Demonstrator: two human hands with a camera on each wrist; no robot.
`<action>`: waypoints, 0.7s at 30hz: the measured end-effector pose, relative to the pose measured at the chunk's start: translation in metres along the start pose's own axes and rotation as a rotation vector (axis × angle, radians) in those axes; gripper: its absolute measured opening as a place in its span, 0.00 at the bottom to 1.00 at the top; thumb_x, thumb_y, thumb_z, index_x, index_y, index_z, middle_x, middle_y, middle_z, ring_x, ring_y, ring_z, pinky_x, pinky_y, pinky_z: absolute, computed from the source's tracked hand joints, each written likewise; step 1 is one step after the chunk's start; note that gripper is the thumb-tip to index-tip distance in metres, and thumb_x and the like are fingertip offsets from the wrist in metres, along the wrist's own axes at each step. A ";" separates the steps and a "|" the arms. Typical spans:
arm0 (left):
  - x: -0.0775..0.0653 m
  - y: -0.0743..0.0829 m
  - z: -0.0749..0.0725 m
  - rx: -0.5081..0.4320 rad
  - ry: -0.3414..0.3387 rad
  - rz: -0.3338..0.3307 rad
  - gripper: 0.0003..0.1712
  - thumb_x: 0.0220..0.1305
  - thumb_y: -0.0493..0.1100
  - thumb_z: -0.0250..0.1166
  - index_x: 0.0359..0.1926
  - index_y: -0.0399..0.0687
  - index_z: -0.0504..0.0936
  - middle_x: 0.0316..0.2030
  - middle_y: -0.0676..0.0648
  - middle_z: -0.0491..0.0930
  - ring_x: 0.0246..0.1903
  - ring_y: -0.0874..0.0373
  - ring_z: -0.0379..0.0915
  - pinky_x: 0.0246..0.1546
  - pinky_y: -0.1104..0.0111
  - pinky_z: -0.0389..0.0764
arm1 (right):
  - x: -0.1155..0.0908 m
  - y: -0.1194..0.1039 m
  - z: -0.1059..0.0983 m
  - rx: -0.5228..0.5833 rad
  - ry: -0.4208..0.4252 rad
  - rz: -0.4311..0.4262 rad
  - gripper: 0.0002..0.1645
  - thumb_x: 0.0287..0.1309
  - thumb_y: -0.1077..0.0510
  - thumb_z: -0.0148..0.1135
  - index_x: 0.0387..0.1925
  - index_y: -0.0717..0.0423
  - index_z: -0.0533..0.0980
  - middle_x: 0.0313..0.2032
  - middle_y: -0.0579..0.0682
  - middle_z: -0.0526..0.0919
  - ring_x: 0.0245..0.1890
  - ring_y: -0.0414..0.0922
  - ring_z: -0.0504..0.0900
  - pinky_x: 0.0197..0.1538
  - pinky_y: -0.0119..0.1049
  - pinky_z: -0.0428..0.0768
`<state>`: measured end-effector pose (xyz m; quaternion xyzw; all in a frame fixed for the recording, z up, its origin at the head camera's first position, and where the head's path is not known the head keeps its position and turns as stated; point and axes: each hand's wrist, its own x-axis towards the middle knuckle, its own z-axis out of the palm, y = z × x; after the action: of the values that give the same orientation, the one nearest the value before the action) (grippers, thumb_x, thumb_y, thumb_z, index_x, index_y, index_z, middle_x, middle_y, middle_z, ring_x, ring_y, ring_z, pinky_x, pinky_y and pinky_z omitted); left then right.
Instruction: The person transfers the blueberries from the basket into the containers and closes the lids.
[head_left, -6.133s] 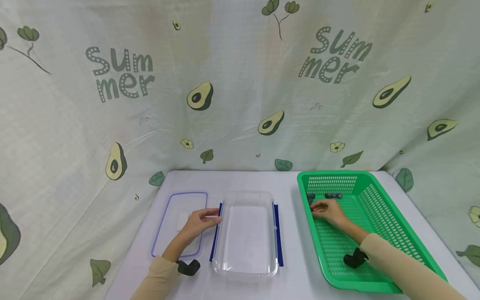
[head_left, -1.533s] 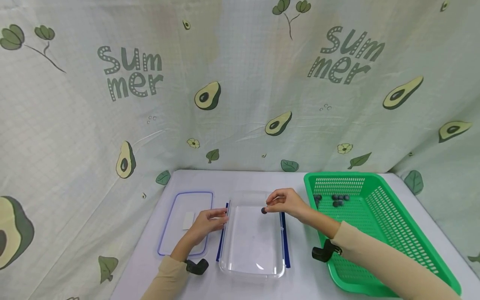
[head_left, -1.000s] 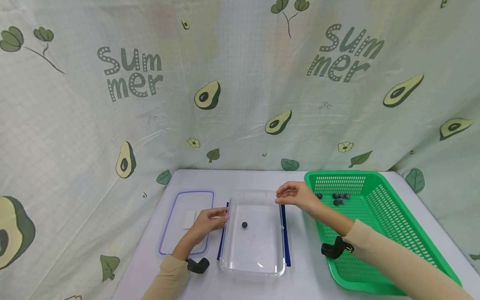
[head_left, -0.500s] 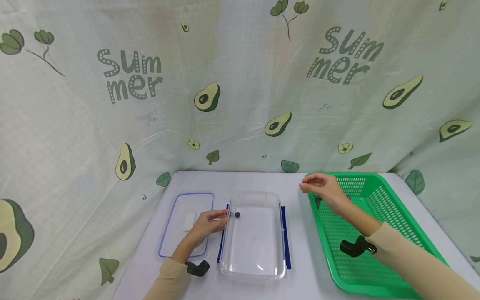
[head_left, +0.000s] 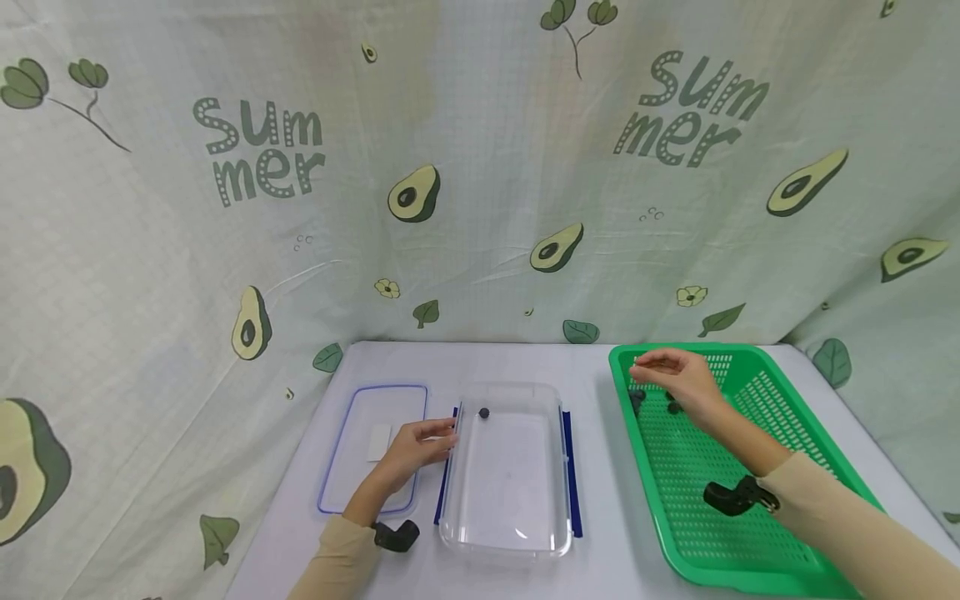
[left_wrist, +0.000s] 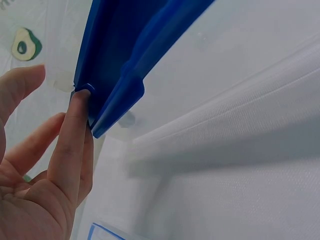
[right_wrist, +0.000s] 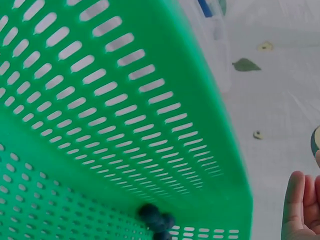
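One blueberry lies near the far left corner of the clear plastic container. My left hand is at the container's left side; its fingertips touch the blue latch that hangs out there, with the thumb apart from the fingers. Over the far left part of the green basket, my right hand hovers with nothing between its fingers. Below it, several blueberries sit in a basket corner; the hand partly hides others on the basket floor in the head view.
To the container's left a clear lid with a blue edge lies flat on the white table, partly behind my left hand. A second blue latch sticks out on the container's right. A printed curtain closes off the back.
My right hand carried a blueberry from the basket to the container, let it go, and moved back right over the basket. The blueberry rolled leftward, then toward the far end. My left hand stayed put.
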<state>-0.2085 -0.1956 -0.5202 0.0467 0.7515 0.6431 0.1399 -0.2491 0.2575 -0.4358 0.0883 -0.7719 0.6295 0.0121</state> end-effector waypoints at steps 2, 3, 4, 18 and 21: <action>0.000 -0.001 0.000 -0.005 -0.001 -0.003 0.32 0.65 0.45 0.70 0.64 0.32 0.74 0.49 0.42 0.80 0.52 0.47 0.79 0.51 0.63 0.84 | -0.001 0.003 -0.002 -0.017 0.005 0.009 0.22 0.61 0.59 0.70 0.49 0.74 0.76 0.37 0.39 0.86 0.39 0.35 0.85 0.44 0.27 0.84; 0.000 -0.001 0.000 -0.007 -0.001 -0.004 0.32 0.65 0.45 0.70 0.64 0.32 0.74 0.49 0.42 0.80 0.52 0.47 0.79 0.51 0.63 0.84 | -0.001 0.004 -0.004 -0.018 0.008 0.015 0.23 0.61 0.60 0.70 0.49 0.74 0.76 0.38 0.40 0.86 0.39 0.35 0.85 0.44 0.26 0.84; 0.000 -0.001 0.000 -0.008 -0.001 -0.005 0.32 0.64 0.45 0.70 0.64 0.32 0.74 0.49 0.42 0.80 0.52 0.47 0.79 0.51 0.63 0.84 | -0.002 0.006 -0.005 -0.023 0.011 0.020 0.23 0.61 0.60 0.70 0.49 0.74 0.76 0.37 0.40 0.86 0.39 0.35 0.85 0.44 0.26 0.84; -0.001 -0.002 0.001 0.010 0.008 -0.006 0.32 0.64 0.46 0.71 0.64 0.33 0.74 0.49 0.42 0.81 0.52 0.48 0.79 0.50 0.63 0.84 | -0.006 0.037 -0.017 -0.072 0.046 0.079 0.26 0.60 0.57 0.71 0.49 0.75 0.77 0.35 0.38 0.86 0.38 0.36 0.85 0.44 0.24 0.83; -0.001 -0.001 0.002 0.015 0.011 -0.003 0.32 0.65 0.46 0.70 0.64 0.33 0.74 0.49 0.42 0.81 0.52 0.47 0.79 0.50 0.63 0.84 | -0.007 0.043 -0.019 -0.105 0.052 0.087 0.26 0.60 0.56 0.71 0.50 0.75 0.77 0.36 0.38 0.86 0.38 0.34 0.84 0.44 0.24 0.83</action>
<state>-0.2074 -0.1945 -0.5216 0.0429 0.7572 0.6373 0.1363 -0.2502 0.2848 -0.4742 0.0378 -0.8063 0.5902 0.0094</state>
